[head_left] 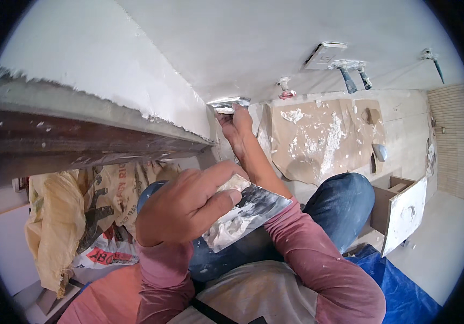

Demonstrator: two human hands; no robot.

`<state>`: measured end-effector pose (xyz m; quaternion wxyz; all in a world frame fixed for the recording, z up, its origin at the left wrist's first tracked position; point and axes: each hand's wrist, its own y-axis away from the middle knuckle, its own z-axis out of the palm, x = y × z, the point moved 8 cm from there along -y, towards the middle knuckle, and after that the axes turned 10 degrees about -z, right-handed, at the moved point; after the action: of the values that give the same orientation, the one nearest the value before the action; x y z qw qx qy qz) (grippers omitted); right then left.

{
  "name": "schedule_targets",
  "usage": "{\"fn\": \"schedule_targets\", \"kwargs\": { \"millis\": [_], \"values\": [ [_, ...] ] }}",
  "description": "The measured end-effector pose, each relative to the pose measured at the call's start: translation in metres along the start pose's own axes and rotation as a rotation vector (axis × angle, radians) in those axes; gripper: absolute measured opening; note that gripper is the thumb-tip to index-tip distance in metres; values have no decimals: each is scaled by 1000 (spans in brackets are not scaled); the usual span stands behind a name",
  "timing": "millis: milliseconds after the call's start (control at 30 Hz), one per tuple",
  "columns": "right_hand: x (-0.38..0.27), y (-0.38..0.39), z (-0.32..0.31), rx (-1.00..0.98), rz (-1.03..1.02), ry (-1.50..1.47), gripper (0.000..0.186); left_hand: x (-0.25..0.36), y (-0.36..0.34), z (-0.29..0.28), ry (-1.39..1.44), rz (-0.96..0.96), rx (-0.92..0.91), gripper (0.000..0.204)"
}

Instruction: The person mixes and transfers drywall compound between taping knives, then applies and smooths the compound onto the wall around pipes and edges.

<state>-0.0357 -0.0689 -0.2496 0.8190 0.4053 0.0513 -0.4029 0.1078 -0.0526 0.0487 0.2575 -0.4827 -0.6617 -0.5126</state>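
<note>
My left hand (170, 208) is closed around a flat metal putty blade (261, 202), held in front of my chest. White putty (232, 229) is smeared in a thick lump over part of that blade. Farther off, my right hand (237, 125) grips a second metal putty blade (239, 101) low in the corner, its edge against the grey-white wall (243, 48). Some putty shows on this blade beside my fingers. My right forearm passes behind the left-hand blade, which hides part of it.
A brown wooden frame (81, 132) runs along the left, below a rough plaster edge. Sacks (54, 216) lie beneath it. Putty-spattered cardboard (307, 140) covers floor ahead. Pipe stubs (347, 80) and a switch box (325, 55) stick out of the wall. At right are a small wooden stand (405, 216) and blue sheeting (394, 281).
</note>
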Motion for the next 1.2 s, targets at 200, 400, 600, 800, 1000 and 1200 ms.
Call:
{"fn": "schedule_targets", "kwargs": {
  "millis": [200, 400, 600, 800, 1000, 1200],
  "values": [
    [-36, 51, 50, -114, -42, -152, 26, 3, 8, 3, 40, 36, 47, 37],
    [-55, 81, 42, -180, -87, -111, 28, 0, 11, 3, 40, 21, 25, 18],
    [-11, -14, -81, 128, -130, 192, 29, 11, 7, 3, -45, -18, -47, 19],
    [22, -56, -94, 87, -112, 230, 17, 4, 4, -2, 5, -6, -5, 21],
    [39, -83, -100, 173, -9, 219, 19, 8, 1, -3, 1, -22, -30, 21],
    [78, -101, -95, 44, 105, 214, 24, 6, 8, -4, 19, -1, 17, 21]
  ]
}}
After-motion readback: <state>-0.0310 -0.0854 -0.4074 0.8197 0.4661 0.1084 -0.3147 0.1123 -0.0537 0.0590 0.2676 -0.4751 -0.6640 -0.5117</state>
